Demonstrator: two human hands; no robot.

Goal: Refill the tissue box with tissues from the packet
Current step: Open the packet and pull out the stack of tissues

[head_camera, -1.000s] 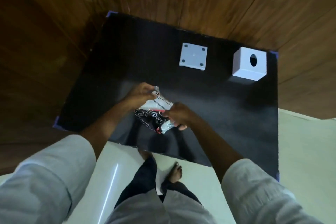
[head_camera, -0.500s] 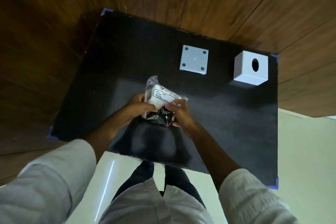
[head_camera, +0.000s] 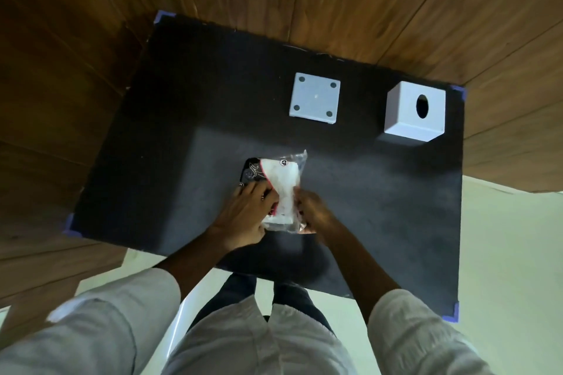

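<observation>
A: Where is the tissue packet (head_camera: 278, 189)?

B: At the frame's centre, on the black table (head_camera: 182, 137), both hands at its near end.

A: And each grip?

B: The left hand (head_camera: 243, 216) pinches the packet's left edge; the right hand (head_camera: 316, 216) pinches the clear wrapper's right edge.

A: The tissue box (head_camera: 414, 111)?

B: Upper right, hole facing up; its white base plate (head_camera: 315, 98) lies apart, just left of it.

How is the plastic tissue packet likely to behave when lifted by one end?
The tissue packet probably sags rather than staying stiff: its clear film crinkles at the far end. It is likely light, since only soft white tissue fills it. The glossy wrap may slip, which could be why the left hand and right hand both grip it.
</observation>
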